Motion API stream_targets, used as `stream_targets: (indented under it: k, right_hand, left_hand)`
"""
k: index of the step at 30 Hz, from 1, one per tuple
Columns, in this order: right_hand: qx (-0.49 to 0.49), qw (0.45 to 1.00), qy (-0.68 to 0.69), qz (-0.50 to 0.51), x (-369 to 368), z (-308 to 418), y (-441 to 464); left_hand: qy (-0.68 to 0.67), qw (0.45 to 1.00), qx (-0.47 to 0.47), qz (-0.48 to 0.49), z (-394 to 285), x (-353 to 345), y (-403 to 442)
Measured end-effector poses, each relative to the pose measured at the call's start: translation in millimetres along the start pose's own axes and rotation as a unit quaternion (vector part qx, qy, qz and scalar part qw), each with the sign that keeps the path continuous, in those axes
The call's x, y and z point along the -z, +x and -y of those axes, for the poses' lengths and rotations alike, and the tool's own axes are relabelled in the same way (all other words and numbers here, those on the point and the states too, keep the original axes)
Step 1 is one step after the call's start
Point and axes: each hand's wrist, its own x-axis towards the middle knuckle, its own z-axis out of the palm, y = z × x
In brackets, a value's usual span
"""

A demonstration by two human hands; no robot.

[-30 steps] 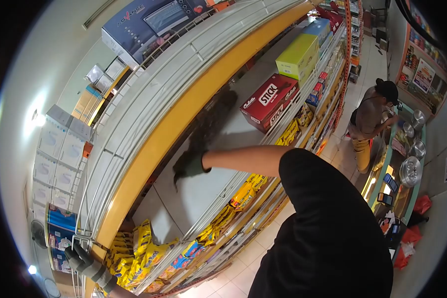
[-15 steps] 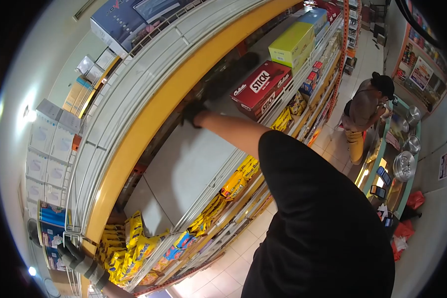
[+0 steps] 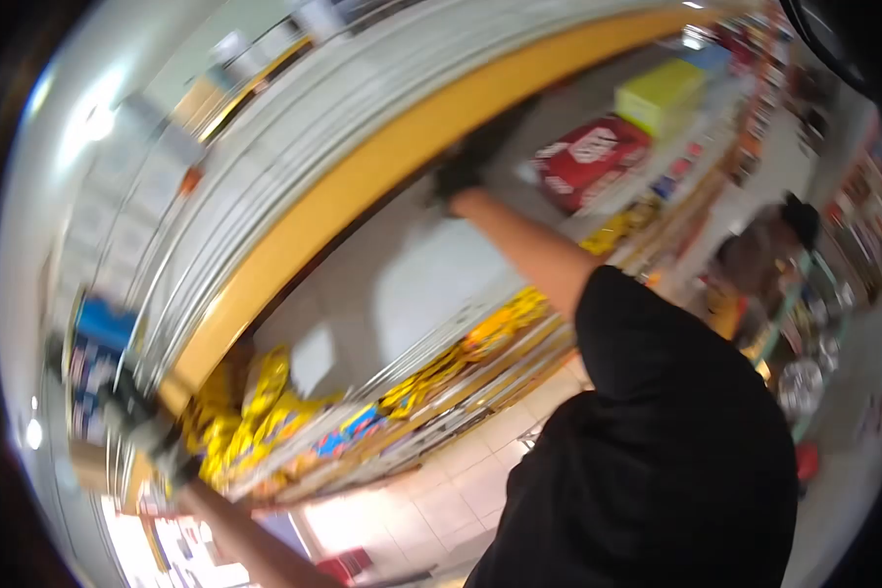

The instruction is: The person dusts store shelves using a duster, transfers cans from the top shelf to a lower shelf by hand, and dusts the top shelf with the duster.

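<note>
My right hand (image 3: 458, 181), in a dark glove, reaches deep into the shelf under the yellow beam (image 3: 314, 211). Blur and shadow hide its fingers, so whether it holds something is unclear. It is over the bare grey shelf board (image 3: 426, 274), left of a red box (image 3: 590, 162) marked STICK. My left hand (image 3: 147, 431), in a grey and black glove, is at the near end of the rack, by the wire rails (image 3: 127, 456). Motion smears its fingers. Yellow Blue Band packets (image 3: 255, 421) are heaped on the shelf beside it.
A yellow-green box (image 3: 661, 96) stands beyond the red one. More yellow packets (image 3: 505, 328) line the tier below. Across the aisle, a person in a dark cap (image 3: 755, 260) stands at a counter with metal pans. Blue tins (image 3: 103, 328) sit past the rack's end.
The view has swung and blurred, so the shelf appears shifted right. My right hand is still inside the shelf and my left is still by its end. More of my left forearm shows.
</note>
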Motion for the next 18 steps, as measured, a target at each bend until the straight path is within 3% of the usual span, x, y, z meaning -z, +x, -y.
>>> stream_targets:
  k: [1,2,4,5,6,7,8,9,10,11,12,13,14,15,17,18]
  right_hand:
    - [0.03,0.998,-0.043,0.037,-50.8,-8.2,7.7]
    - [0.09,0.976,-0.014,0.199,92.0,22.9,-16.5]
    - [0.202,0.948,0.091,0.228,56.5,60.2,-25.0]
    - [0.279,0.923,0.046,0.26,74.5,88.5,-37.3]
    - [0.312,0.901,0.188,0.235,126.8,103.2,-63.2]
    - [0.393,0.862,0.273,0.167,123.0,111.5,-80.0]
    - [0.408,0.817,0.385,0.132,139.8,117.9,-96.4]
    - [0.395,0.793,0.454,0.097,165.8,127.1,-111.7]
    - [0.263,0.741,0.572,0.232,149.2,117.5,-120.4]
    - [0.203,0.694,0.641,0.256,132.9,101.5,-116.0]
    - [0.14,0.639,0.706,0.27,117.2,86.4,-111.3]
    - [0.267,0.758,0.578,0.139,138.1,75.5,-110.4]
    - [0.094,0.563,0.785,0.241,69.8,49.7,-104.2]
    - [0.272,0.8,0.53,0.064,148.7,55.6,-116.3]
    - [0.177,0.861,0.472,0.067,98.8,21.8,-120.0]
    - [0.186,0.86,0.47,0.068,91.6,20.5,-128.4]
  left_hand:
    - [-0.024,0.999,0.032,0.016,-6.0,4.5,-1.1]
    - [-0.034,0.998,0.05,0.031,-11.8,15.3,-2.9]
    - [-0.042,0.995,0.069,0.052,-42.5,40.7,4.0]
    - [-0.042,0.994,0.073,0.063,-50.9,48.0,9.2]
    - [-0.044,0.993,0.08,0.068,-59.2,50.6,17.2]
    - [-0.046,0.993,0.087,0.071,-63.0,53.6,25.9]
    - [-0.041,0.993,0.092,0.066,-62.0,51.6,33.4]
    - [-0.009,0.996,0.065,0.067,-59.9,44.7,38.7]
    - [-0.121,0.968,0.217,0.019,-66.9,64.5,63.8]
    - [-0.12,0.982,0.145,0.029,-66.9,81.9,64.3]
    - [-0.16,0.955,0.248,-0.021,-67.1,66.5,67.0]
    - [-0.14,0.964,0.223,0.015,-62.3,62.9,68.5]
    - [-0.129,0.964,0.233,0.004,-62.7,64.3,70.1]
    - [-0.12,0.962,0.243,-0.007,-63.9,66.8,71.1]
    - [-0.145,0.966,0.214,-0.004,-63.6,70.0,70.2]
    - [-0.148,0.961,0.235,-0.009,-65.4,65.6,69.1]
